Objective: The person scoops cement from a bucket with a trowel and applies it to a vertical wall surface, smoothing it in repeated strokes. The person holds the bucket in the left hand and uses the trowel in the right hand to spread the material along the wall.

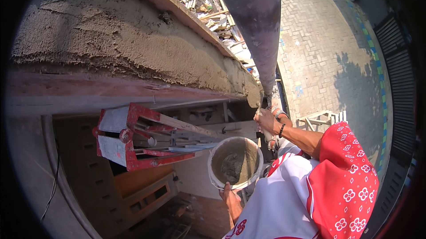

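Observation:
My left hand (231, 199) grips the near rim of a white bucket (214, 177), with fingers closed at its edge. Grey wet mortar (231, 166) lies in the bottom of the bucket. Higher up and to the right, my right hand (266, 121) is closed around the handle of a trowel (254, 97). The mortar-coated blade is up against the right end of a ledge covered in rough, damp mortar (133, 39). A dark beaded bracelet sits on my right wrist. Part of the trowel's handle is hidden by my fingers.
Left of the bucket stands a stepladder (128, 137) with a red and white top. A thick dark pole (255, 21) rises beside my right hand. Far below are scrap timber (217, 12), a paved street (319, 39) and a wooden frame (317, 119). A dark metal gate (399, 74) lines the right.

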{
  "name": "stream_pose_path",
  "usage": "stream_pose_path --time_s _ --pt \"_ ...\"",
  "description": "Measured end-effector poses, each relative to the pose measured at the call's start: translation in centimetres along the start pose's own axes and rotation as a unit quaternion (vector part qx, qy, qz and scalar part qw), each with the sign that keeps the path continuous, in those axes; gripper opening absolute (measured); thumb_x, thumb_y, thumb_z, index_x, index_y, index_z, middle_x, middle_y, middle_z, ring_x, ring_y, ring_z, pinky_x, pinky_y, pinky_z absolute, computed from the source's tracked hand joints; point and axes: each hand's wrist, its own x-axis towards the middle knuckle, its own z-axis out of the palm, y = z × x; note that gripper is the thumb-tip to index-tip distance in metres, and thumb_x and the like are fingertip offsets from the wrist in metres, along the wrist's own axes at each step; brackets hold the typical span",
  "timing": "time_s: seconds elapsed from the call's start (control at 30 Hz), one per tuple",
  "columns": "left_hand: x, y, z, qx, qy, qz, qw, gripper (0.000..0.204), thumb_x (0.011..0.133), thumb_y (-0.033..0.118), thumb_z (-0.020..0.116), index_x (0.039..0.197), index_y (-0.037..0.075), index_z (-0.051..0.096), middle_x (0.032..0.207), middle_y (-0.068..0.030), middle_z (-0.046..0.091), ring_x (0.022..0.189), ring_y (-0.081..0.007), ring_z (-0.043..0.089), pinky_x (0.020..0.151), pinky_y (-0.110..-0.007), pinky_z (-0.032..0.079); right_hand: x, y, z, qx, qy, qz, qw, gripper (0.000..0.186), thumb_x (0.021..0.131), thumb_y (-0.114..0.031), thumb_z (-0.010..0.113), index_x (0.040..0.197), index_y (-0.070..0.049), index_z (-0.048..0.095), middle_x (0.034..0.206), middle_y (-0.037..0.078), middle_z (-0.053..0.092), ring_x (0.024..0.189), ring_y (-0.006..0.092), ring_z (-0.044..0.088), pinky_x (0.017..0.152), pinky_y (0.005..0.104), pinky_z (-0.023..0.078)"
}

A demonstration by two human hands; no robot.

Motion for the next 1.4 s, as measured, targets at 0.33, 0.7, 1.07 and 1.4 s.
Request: stream_pose_path --time_s 0.33,0.7,1.07,1.4 --pt "1.5 -0.2 1.0 0.005 -0.021 -0.018 1.000 0.056 0.085 0.004 0.060 0.133 -0.001 0.032 0.115 -0.0224 0.053 0.072 -0.0343 0.064 0.043 -0.041 0.059 -2.7 -1.6 -0.6 -0.060 -0.027 -0.043 0.997 0.015 0.082 -0.011 0.056 0.086 -0.001 0.047 0.062 0.007 0.050 0.047 0.0147 0.051 0.039 0.0312 0.043" --pt "2.2 1.2 3.5 0.025 -0.080 -0.002 0.996 0.042 0.086 0.003 0.058 0.125 -0.001 0.043 0.109 -0.0170 0.058 0.072 -0.0278 0.065 0.040 -0.037 0.057 -4.6 -0.1 -1.8 0.029 -0.015 -0.008 0.999 0.015 0.082 -0.010 0.055 0.089 -0.002 0.044 0.061 0.005 0.048 0.045 0.0159 0.048 0.039 0.0329 0.041" --pt "3.0 1.7 3.1 0.067 -0.115 0.030 0.991 0.044 0.085 0.003 0.060 0.125 0.000 0.044 0.111 -0.0154 0.058 0.080 -0.0271 0.065 0.043 -0.038 0.059 1.9 -0.6 -1.2 -0.027 0.012 -0.023 0.999 0.015 0.080 -0.010 0.054 0.090 -0.002 0.046 0.060 0.005 0.048 0.045 0.0148 0.048 0.038 0.0324 0.043" --pt "3.0 1.8 3.4 0.094 -0.117 0.024 0.988 0.042 0.086 0.004 0.058 0.125 -0.003 0.045 0.111 -0.0179 0.054 0.082 -0.0285 0.062 0.047 -0.037 0.060 -0.4 -0.7 0.4 -0.091 -0.013 -0.141 0.986 0.021 0.078 -0.012 0.056 0.090 0.002 0.047 0.063 0.010 0.052 0.049 0.0187 0.056 0.044 0.0338 0.045"
